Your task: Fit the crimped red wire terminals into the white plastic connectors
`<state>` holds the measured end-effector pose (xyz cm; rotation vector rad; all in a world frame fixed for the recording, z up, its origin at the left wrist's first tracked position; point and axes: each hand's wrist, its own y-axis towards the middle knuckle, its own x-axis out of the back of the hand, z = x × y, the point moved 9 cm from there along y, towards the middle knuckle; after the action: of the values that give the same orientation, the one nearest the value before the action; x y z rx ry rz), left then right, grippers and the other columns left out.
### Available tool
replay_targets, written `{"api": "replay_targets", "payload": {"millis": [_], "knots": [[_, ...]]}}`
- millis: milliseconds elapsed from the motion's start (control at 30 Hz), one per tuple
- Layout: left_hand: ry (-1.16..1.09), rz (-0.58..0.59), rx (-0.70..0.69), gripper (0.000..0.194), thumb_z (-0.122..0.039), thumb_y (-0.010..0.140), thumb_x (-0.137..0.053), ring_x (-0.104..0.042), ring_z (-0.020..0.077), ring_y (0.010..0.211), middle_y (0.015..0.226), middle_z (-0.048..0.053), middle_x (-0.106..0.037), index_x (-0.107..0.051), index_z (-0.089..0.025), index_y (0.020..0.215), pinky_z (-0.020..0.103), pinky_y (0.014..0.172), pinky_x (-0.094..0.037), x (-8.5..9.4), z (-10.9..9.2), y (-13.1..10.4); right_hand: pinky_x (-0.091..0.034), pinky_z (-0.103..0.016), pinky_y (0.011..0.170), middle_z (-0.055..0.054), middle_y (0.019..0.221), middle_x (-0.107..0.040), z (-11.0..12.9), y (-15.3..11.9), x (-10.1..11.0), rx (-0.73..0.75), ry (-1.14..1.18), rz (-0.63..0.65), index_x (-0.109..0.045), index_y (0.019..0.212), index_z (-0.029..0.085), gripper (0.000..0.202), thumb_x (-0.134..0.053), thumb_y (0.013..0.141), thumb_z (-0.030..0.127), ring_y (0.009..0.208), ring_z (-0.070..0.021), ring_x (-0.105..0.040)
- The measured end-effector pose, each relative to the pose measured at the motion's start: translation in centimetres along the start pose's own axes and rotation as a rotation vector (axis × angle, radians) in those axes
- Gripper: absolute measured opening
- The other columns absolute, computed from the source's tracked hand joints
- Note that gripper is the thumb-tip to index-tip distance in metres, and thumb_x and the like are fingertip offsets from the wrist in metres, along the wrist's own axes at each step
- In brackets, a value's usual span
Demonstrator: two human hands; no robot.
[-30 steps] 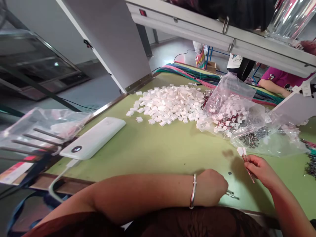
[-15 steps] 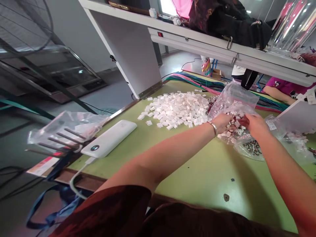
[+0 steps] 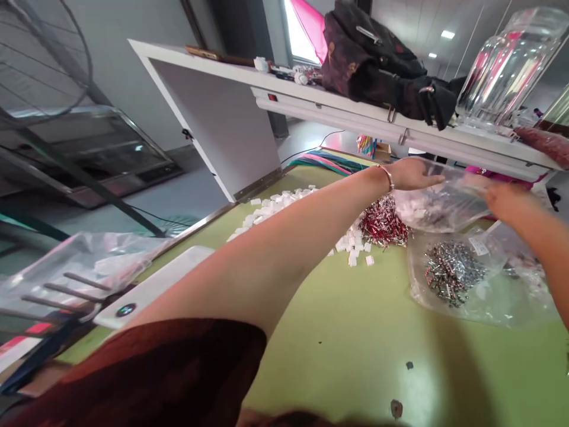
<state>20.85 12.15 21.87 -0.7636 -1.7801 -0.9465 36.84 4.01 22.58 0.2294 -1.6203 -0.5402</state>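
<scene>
My left hand (image 3: 415,174), wearing a bracelet at the wrist, is closed on the rim of a clear plastic bag (image 3: 448,207). Whitish small parts lie low inside that bag. At the bag's other side is my right hand (image 3: 511,198), smeared by motion, its fingers closed at the plastic. The bag hangs stretched between both hands, above the table. Just below my left wrist lies a heap of small red and silver metal pieces (image 3: 384,222). Nearer me, a second clear bag (image 3: 418,284) lies flat with a pile of silver metal pieces (image 3: 453,270).
White plastic pieces (image 3: 275,204) are heaped left of the metal pieces, partly behind my left arm. A white power bank (image 3: 178,267) lies at the table's left edge. Coloured wires (image 3: 329,161) run along the back. A shelf above bears a backpack (image 3: 377,65) and glass jar (image 3: 502,71).
Both hands have come up from among the parts and lifted the bag, drawing it open between them. The red metal heap and the second bag are uncovered. The camera view has shifted.
</scene>
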Motion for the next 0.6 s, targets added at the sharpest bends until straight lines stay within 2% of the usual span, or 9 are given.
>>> {"api": "replay_targets", "payload": {"millis": [33, 100, 167, 267, 333, 433, 467, 533, 600], "knots": [[0.067, -0.051, -0.022, 0.045, -0.047, 0.087, -0.048, -0.059, 0.0233, 0.092, 0.089, 0.013, -0.067, -0.071, -0.009, 0.094, 0.034, 0.087, -0.042, 0.5, -0.2, 0.9, -0.041, -0.039, 0.071, -0.022, 0.079, -0.068, -0.4, 0.6, 0.8, -0.034, -0.054, -0.005, -0.066, 0.069, 0.010, 0.038, -0.042, 0.090, 0.030, 0.084, -0.0265, -0.064], [0.185, -0.109, -0.042, 0.036, -0.038, 0.085, -0.053, -0.057, 0.0232, 0.099, 0.100, 0.013, -0.067, -0.070, -0.011, 0.102, 0.034, 0.090, -0.041, 0.2, -0.1, 2.2, -0.040, -0.040, 0.070, -0.029, 0.087, -0.066, -0.6, 0.8, 1.0, -0.073, -0.165, 0.053, -0.067, 0.081, 0.003, 0.038, -0.037, 0.091, 0.024, 0.089, -0.0295, -0.063], [0.244, -0.103, -0.046, 0.030, -0.029, 0.087, -0.051, -0.056, 0.0224, 0.102, 0.107, 0.014, -0.066, -0.069, -0.011, 0.104, 0.033, 0.091, -0.041, -1.4, 0.4, 2.8, -0.039, -0.038, 0.068, -0.029, 0.085, -0.066, -0.5, -0.2, 0.1, -0.066, -0.231, 0.123, -0.067, 0.080, 0.000, 0.037, -0.038, 0.090, 0.021, 0.087, -0.0296, -0.063], [0.235, -0.091, -0.036, 0.028, -0.025, 0.089, -0.049, -0.058, 0.0219, 0.101, 0.107, 0.014, -0.066, -0.069, -0.010, 0.101, 0.033, 0.089, -0.042, -3.7, 1.2, 2.7, -0.039, -0.035, 0.067, -0.024, 0.083, -0.067, 0.1, -2.7, -1.4, -0.008, -0.270, 0.220, -0.068, 0.083, 0.005, 0.034, -0.042, 0.089, 0.026, 0.081, -0.0274, -0.063], [0.215, -0.140, -0.029, 0.029, -0.026, 0.091, -0.047, -0.058, 0.0221, 0.100, 0.106, 0.014, -0.066, -0.069, -0.010, 0.102, 0.034, 0.089, -0.042, -3.7, 1.5, 2.6, -0.040, -0.036, 0.073, -0.022, 0.097, -0.067, 1.6, -4.4, -0.6, 0.081, -0.275, 0.118, -0.067, 0.099, 0.007, 0.035, -0.042, 0.090, 0.031, 0.090, -0.0287, -0.061], [0.184, -0.266, -0.035, 0.033, -0.028, 0.094, -0.043, -0.057, 0.0242, 0.102, 0.106, 0.016, -0.066, -0.068, -0.010, 0.105, 0.036, 0.089, -0.041, -1.9, 0.8, 2.7, -0.039, -0.038, 0.089, -0.017, 0.118, -0.062, 6.7, -7.2, 0.9, 0.359, -0.211, -0.129, -0.060, 0.118, 0.012, 0.039, -0.040, 0.092, 0.031, 0.106, -0.0288, -0.055], [0.174, -0.309, -0.033, 0.033, -0.027, 0.094, -0.043, -0.057, 0.0251, 0.103, 0.106, 0.016, -0.066, -0.068, -0.010, 0.105, 0.036, 0.088, -0.042, -1.1, 0.4, 2.8, -0.039, -0.038, 0.090, -0.014, 0.119, -0.062, 8.7, -7.9, 0.1, 0.463, -0.174, -0.103, -0.060, 0.119, 0.015, 0.038, -0.039, 0.092, 0.030, 0.105, -0.0273, -0.055], [0.161, -0.357, -0.039, 0.033, -0.026, 0.093, -0.043, -0.058, 0.0264, 0.101, 0.104, 0.016, -0.066, -0.069, -0.009, 0.102, 0.037, 0.086, -0.042, -0.1, -0.7, 3.0, -0.043, -0.035, 0.081, -0.009, 0.125, -0.060, 11.7, -8.3, -3.9, 0.586, -0.116, 0.124, -0.057, 0.124, 0.023, 0.038, -0.036, 0.093, 0.028, 0.098, -0.0245, -0.059], [0.159, -0.374, -0.104, 0.031, -0.023, 0.092, -0.043, -0.057, 0.0268, 0.104, 0.105, 0.016, -0.066, -0.070, -0.009, 0.099, 0.037, 0.090, -0.041, 0.1, -2.4, 2.8, -0.044, -0.033, 0.072, -0.011, 0.142, -0.046, 12.4, -6.9, -8.2, 0.528, -0.086, 0.320, -0.044, 0.137, 0.027, 0.048, -0.045, 0.089, 0.031, 0.088, -0.0228, -0.063]]}}
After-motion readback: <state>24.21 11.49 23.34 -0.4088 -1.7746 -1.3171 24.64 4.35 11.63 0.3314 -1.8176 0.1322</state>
